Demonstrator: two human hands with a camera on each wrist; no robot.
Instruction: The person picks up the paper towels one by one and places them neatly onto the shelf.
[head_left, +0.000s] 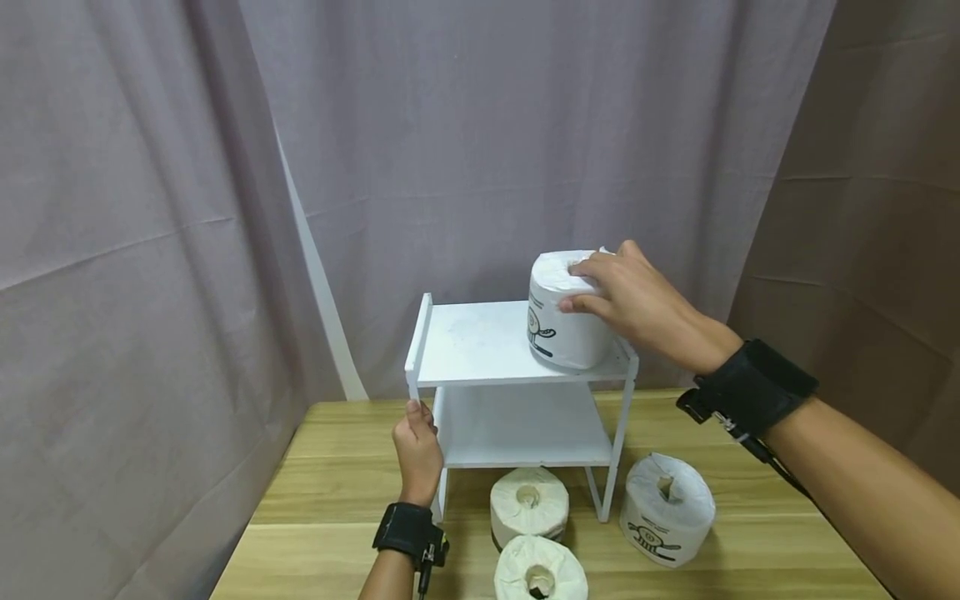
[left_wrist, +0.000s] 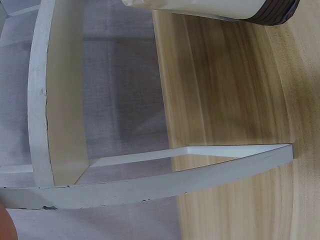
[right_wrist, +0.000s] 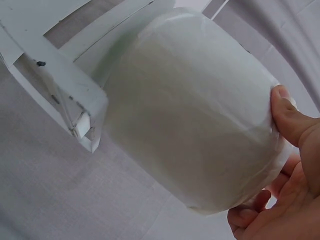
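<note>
A white two-tier shelf rack (head_left: 480, 342) stands on the wooden table. Its left front post is gripped by my left hand (head_left: 418, 454), just under the upper tier; the left wrist view shows the rack's frame from close by. My right hand (head_left: 626, 296) pinches a wrapped toilet paper roll (head_left: 570, 325) at its top rim, thumb on the near side and fingers over the top by the core hole. This roll is upright at the right end of the upper tier. In the right wrist view the roll's blank side (right_wrist: 190, 110) overlaps the rack's corner.
Another white toilet paper roll (head_left: 667, 521) with a printed cartoon stands right of the rack. Two cream-wrapped rolls stand at the front, one (head_left: 551, 508) by the lower tier's edge, the other (head_left: 506, 575) nearer. Grey curtains (head_left: 525, 150) hang behind the table (head_left: 315, 500).
</note>
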